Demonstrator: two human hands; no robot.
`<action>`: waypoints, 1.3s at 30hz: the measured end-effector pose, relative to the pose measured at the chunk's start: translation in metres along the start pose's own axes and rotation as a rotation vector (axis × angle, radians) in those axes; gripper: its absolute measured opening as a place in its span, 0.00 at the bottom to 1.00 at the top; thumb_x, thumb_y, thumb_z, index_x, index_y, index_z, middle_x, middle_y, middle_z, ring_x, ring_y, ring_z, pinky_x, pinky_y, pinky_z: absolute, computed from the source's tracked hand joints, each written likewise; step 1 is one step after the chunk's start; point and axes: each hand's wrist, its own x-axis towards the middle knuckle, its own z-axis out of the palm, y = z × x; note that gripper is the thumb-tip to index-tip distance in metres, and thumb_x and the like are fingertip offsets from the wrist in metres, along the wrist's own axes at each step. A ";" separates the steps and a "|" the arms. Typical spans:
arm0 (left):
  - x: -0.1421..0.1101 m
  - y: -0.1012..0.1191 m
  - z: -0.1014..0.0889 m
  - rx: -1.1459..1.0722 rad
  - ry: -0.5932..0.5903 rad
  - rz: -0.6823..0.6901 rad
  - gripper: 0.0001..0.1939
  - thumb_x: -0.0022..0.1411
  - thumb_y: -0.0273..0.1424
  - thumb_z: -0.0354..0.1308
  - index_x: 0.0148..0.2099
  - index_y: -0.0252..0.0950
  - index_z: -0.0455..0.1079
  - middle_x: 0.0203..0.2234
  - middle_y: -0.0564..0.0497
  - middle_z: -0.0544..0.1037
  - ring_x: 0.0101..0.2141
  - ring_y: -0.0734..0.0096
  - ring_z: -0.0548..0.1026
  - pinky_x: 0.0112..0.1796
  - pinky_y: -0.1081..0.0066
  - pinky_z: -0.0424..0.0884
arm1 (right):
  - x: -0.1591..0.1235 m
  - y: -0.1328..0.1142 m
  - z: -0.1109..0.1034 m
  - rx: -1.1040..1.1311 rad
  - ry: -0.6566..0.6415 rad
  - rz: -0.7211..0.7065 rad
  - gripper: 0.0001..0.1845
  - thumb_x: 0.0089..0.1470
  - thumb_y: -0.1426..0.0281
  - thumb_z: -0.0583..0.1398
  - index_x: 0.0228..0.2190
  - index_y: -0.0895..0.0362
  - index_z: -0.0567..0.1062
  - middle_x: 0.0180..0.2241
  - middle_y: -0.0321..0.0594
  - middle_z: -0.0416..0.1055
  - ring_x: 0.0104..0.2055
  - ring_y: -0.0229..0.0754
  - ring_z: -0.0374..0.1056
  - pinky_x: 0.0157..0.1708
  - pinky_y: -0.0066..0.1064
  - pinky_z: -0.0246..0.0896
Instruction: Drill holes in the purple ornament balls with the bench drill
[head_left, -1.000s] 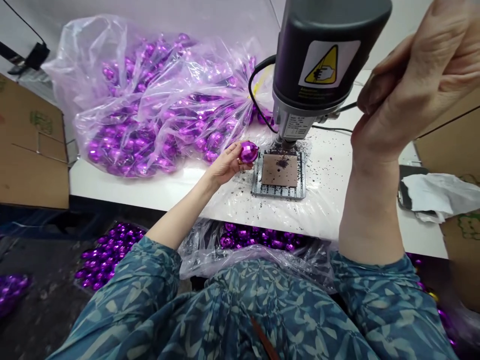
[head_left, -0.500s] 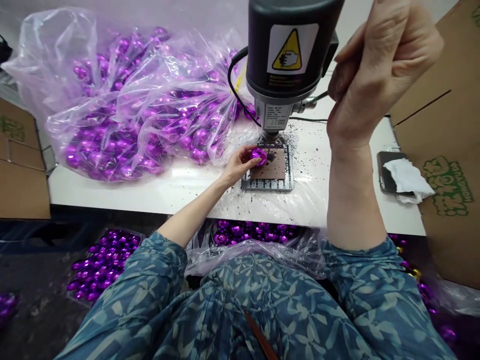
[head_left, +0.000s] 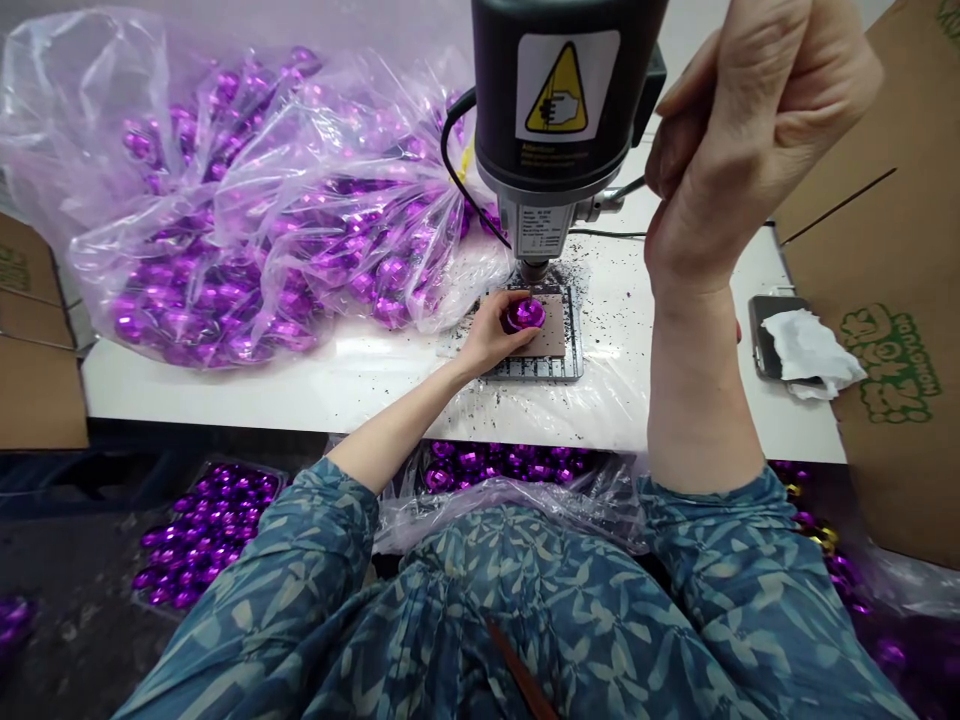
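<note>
My left hand (head_left: 499,335) is closed around a shiny purple faceted ball (head_left: 527,314), fingers on its far left and thumb on its near side. The ball is over a brown board (head_left: 551,340) on the slotted metal base (head_left: 574,350) of a bench drill press (head_left: 562,150). The press's lower end is just beyond the ball. Raised at the upper right, my right hand (head_left: 765,130) is curled around the end of the press's lever (head_left: 630,187); the grip itself is hidden in my fist.
A large clear bag (head_left: 300,230) of purple balls covers the table's left side. Dark shavings surround the base. A phone (head_left: 761,345) under white tissue (head_left: 806,345) lies right, by a cardboard box (head_left: 892,450). More balls fill a tray (head_left: 206,535) below left and a plastic-lined container (head_left: 510,490) below the edge.
My left hand has moved slightly right with the purple ball, further over the board. My right hand stays closed at the lever. The whole view has shifted a little.
</note>
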 end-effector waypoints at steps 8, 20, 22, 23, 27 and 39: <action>-0.005 -0.009 0.005 -0.146 -0.066 -0.022 0.31 0.60 0.42 0.75 0.59 0.39 0.68 0.53 0.42 0.81 0.54 0.55 0.81 0.56 0.56 0.77 | 0.000 -0.006 0.001 -0.007 -0.011 0.022 0.32 0.47 0.42 0.59 0.19 0.60 0.63 0.12 0.25 0.59 0.12 0.21 0.50 0.16 0.23 0.38; -0.008 -0.011 0.006 -0.115 -0.028 0.022 0.31 0.62 0.45 0.74 0.60 0.38 0.67 0.54 0.41 0.81 0.54 0.56 0.82 0.56 0.58 0.80 | -0.032 -0.012 -0.022 -0.031 -0.058 -0.061 0.33 0.62 0.49 0.58 0.19 0.62 0.60 0.14 0.27 0.53 0.17 0.16 0.52 0.23 0.17 0.47; -0.009 -0.012 0.006 -0.087 -0.021 0.034 0.31 0.62 0.46 0.73 0.60 0.38 0.67 0.55 0.41 0.81 0.54 0.56 0.82 0.56 0.58 0.80 | -0.039 -0.010 -0.024 -0.085 -0.041 -0.067 0.36 0.62 0.48 0.57 0.18 0.61 0.52 0.13 0.27 0.47 0.16 0.17 0.50 0.21 0.18 0.44; -0.009 -0.012 0.006 -0.074 -0.017 0.038 0.31 0.62 0.46 0.73 0.60 0.39 0.68 0.55 0.41 0.81 0.54 0.56 0.82 0.56 0.58 0.79 | -0.042 -0.009 -0.025 -0.105 -0.032 -0.065 0.37 0.62 0.47 0.57 0.18 0.61 0.50 0.13 0.27 0.45 0.16 0.17 0.50 0.21 0.18 0.44; -0.010 -0.014 0.007 -0.080 -0.005 0.030 0.31 0.62 0.46 0.74 0.60 0.39 0.68 0.54 0.43 0.81 0.54 0.56 0.81 0.56 0.57 0.79 | -0.050 -0.006 -0.026 -0.075 0.017 -0.078 0.36 0.65 0.51 0.56 0.17 0.60 0.50 0.12 0.28 0.43 0.15 0.18 0.49 0.19 0.19 0.43; -0.010 -0.016 0.006 -0.122 -0.014 0.041 0.31 0.62 0.46 0.74 0.60 0.40 0.68 0.54 0.42 0.81 0.54 0.55 0.81 0.57 0.55 0.78 | -0.070 0.024 -0.047 -0.148 0.047 -0.254 0.36 0.65 0.54 0.56 0.15 0.59 0.49 0.10 0.31 0.39 0.13 0.25 0.45 0.16 0.26 0.42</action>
